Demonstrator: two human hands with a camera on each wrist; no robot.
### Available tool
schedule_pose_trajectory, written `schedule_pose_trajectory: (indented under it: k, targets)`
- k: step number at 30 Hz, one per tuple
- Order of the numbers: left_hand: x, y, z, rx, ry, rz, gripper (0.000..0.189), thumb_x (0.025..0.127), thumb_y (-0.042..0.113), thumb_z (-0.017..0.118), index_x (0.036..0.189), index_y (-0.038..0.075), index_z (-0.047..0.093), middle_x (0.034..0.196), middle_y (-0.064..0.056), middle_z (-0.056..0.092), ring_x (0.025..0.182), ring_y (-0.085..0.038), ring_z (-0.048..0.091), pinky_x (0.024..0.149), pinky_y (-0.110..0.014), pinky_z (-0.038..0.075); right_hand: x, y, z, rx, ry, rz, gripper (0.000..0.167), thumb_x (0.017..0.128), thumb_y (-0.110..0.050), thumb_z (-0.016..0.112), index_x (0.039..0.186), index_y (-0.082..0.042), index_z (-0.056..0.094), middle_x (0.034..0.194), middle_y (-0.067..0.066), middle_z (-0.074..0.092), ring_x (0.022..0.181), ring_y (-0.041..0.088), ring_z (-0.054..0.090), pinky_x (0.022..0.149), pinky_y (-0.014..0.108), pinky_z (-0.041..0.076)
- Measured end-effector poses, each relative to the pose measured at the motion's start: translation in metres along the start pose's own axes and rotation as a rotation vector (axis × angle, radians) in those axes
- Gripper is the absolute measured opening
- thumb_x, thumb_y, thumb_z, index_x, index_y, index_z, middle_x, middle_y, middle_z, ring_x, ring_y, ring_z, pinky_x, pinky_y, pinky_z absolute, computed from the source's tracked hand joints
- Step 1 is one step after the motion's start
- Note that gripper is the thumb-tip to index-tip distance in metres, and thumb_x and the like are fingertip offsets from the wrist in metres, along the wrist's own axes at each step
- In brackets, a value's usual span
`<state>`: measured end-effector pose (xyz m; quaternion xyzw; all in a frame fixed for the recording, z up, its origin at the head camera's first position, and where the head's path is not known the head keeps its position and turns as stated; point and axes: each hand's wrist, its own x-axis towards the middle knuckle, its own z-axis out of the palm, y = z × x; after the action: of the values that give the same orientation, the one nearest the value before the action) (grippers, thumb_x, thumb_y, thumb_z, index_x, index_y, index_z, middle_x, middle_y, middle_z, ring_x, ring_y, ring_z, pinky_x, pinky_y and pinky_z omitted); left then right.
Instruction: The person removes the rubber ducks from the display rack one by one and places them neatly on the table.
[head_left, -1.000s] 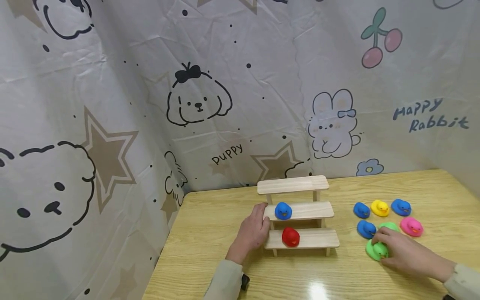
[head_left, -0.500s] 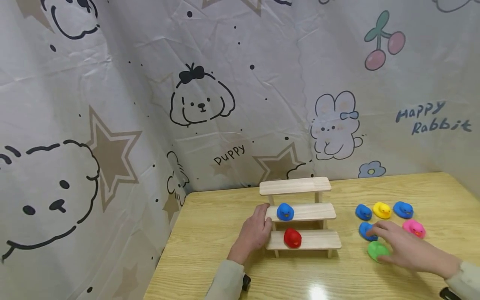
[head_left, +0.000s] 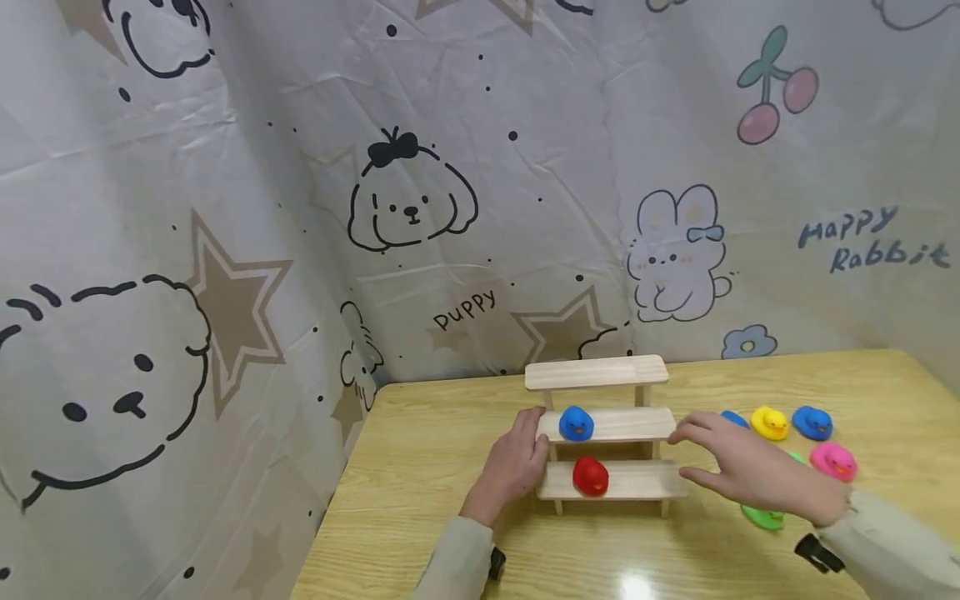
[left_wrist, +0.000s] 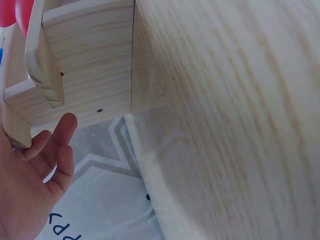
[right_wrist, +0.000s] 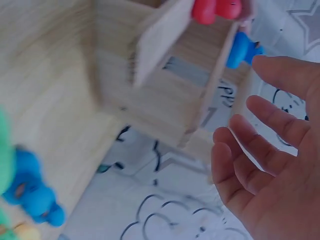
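Observation:
A three-tier wooden shelf stands on the table. A blue toy duck sits on its middle tier, left side, and a red toy duck on the bottom tier. My left hand holds the left end of the middle tier; in the left wrist view its fingers reach past the board's end, the thumb hidden. My right hand hovers by the shelf's right end, fingers loosely spread. Nothing lies in it in the right wrist view; whether its fingertips touch the shelf I cannot tell.
Right of the shelf lie a yellow duck, a blue duck, a pink duck and a green duck. My right hand partly covers others there. A printed curtain hangs behind the table.
My right hand has left the green ducks and moved left to the shelf's right end, its fingers spreading. The left hand stays at the shelf. The head view has shifted slightly.

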<state>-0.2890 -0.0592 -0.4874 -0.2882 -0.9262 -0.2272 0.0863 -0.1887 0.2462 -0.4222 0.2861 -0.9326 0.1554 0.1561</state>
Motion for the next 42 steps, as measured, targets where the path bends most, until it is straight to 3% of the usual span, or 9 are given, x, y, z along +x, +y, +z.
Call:
schedule_pose_trajectory:
  k: [6,15,31,42]
  targets:
    - [0.000,0.000,0.000,-0.003,-0.010,-0.013,0.047,0.098,0.026,0.027,0.139,0.006,0.036,0.135,-0.008,0.044,0.108,-0.021,0.055,0.091,-0.037,0.046,0.029,-0.016,0.002,0.083,-0.009,-0.022,0.031,0.079,-0.018,0.075,0.107,-0.012,0.063,0.105,-0.002,0.056,0.091,0.017,0.058,0.076,0.034,0.052]
    - [0.001,-0.001,0.003,0.012,0.010,-0.001,0.046,0.097,0.025,0.028,0.137,0.005,0.038,0.132,-0.008,0.045,0.103,-0.022,0.056,0.086,-0.037,0.048,0.065,-0.030,0.013,0.121,-0.029,-0.030,0.044,0.080,-0.020,0.076,0.117,-0.004,0.059,0.114,0.007,0.057,0.099,0.024,0.058,0.083,0.040,0.050]
    - [0.001,0.000,0.002,0.018,-0.019,-0.026,0.047,0.098,0.027,0.028,0.139,0.006,0.036,0.135,-0.008,0.043,0.105,-0.023,0.056,0.089,-0.037,0.047,0.095,-0.036,0.040,0.100,-0.045,-0.037,0.054,0.080,-0.028,0.074,0.121,0.003,0.057,0.114,0.014,0.057,0.097,0.026,0.059,0.082,0.042,0.050]
    - [0.001,-0.001,0.002,0.025,-0.005,-0.016,0.044,0.098,0.023,0.032,0.138,0.006,0.037,0.133,-0.008,0.045,0.104,-0.022,0.057,0.088,-0.036,0.047,0.102,-0.030,0.054,0.087,-0.029,-0.057,0.036,0.082,-0.024,0.073,0.108,-0.003,0.062,0.098,0.001,0.054,0.082,0.013,0.054,0.073,0.033,0.050]
